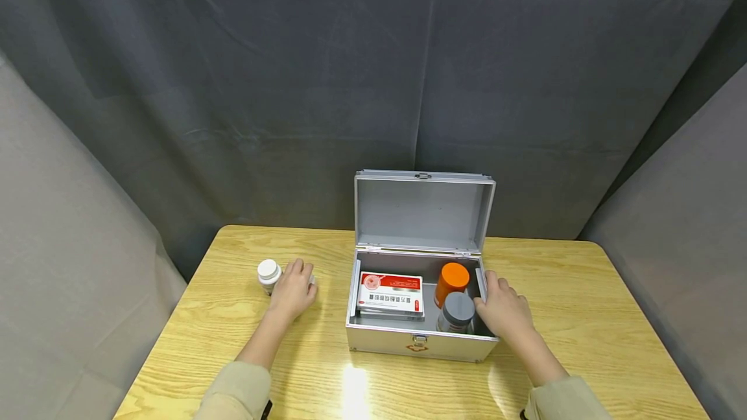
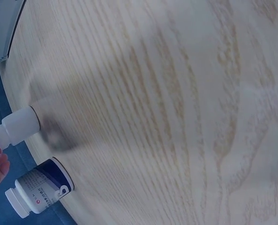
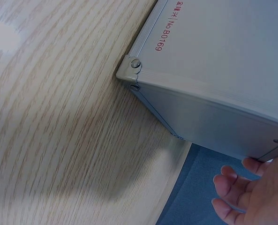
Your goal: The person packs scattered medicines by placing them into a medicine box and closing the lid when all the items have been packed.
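Observation:
My left hand (image 1: pixel 294 290) grips a small plain white bottle (image 2: pixel 20 125) by its cap end, fingers on either side of it. Most of that bottle is hidden under the hand in the head view. Right beside it stands a second white bottle (image 1: pixel 269 272), whose dark blue label shows in the left wrist view. My right hand (image 1: pixel 506 308) holds the right wall of an open silver metal case (image 1: pixel 385 342), thumb at the rim and a fingertip against the outer side. Inside the case are a red-and-white medicine box (image 1: pixel 390 293), an orange-capped bottle (image 1: pixel 452 282) and a grey-capped jar (image 1: pixel 457 313).
The case's lid (image 1: pixel 423 209) stands raised at the back. A wooden table (image 1: pixel 583 316) carries everything, with grey curtain (image 1: pixel 292 83) behind it and pale cloth panels at both sides.

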`<state>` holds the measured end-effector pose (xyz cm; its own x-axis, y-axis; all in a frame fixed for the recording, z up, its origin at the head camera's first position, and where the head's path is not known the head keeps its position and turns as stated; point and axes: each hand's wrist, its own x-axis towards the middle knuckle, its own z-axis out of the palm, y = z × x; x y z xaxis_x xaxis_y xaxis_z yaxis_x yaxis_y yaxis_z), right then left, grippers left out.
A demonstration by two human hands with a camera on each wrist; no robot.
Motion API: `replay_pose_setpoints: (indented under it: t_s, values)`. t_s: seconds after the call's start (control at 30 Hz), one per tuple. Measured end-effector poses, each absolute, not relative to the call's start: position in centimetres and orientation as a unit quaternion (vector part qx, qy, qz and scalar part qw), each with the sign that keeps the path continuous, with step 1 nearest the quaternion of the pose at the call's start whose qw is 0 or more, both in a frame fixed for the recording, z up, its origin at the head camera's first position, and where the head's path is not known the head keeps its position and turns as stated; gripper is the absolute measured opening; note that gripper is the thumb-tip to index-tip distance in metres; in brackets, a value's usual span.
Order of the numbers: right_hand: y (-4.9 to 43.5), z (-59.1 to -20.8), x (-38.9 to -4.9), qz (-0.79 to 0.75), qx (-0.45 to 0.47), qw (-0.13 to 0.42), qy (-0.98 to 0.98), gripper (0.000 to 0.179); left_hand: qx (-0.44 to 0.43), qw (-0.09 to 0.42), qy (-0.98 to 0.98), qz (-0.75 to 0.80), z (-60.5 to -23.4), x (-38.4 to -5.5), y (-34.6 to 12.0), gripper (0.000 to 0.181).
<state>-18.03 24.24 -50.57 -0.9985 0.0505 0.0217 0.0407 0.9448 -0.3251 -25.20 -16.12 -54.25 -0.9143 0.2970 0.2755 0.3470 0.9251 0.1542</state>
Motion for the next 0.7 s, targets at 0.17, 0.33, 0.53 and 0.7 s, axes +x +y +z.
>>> replay_pose_setpoints:
  t_s: [0.17, 0.33, 0.53, 0.7]
  values:
    - [24.28, -50.65, -18.03, 0.164, -0.024, 0.016, -0.986, 0.055, -0.16, 0.121, -0.974, -0.101, -54.53, -25.22, -16.22, 0.038]
    - [24.3, -50.77, -18.07, 0.163, -0.024, 0.016, -0.986, 0.056, -0.157, 0.124, -0.974, -0.105, -54.84, -25.29, -16.32, 0.038]
    - [24.33, -50.87, -18.14, 0.164, -0.026, 0.014, -0.986, 0.056, -0.158, 0.124, -0.974, -0.102, -55.06, -25.39, -16.37, 0.038]
    - [24.36, -50.86, -18.19, 0.165, -0.024, 0.015, -0.986, 0.057, -0.156, 0.124, -0.976, -0.091, -55.12, -25.24, -16.31, 0.039]
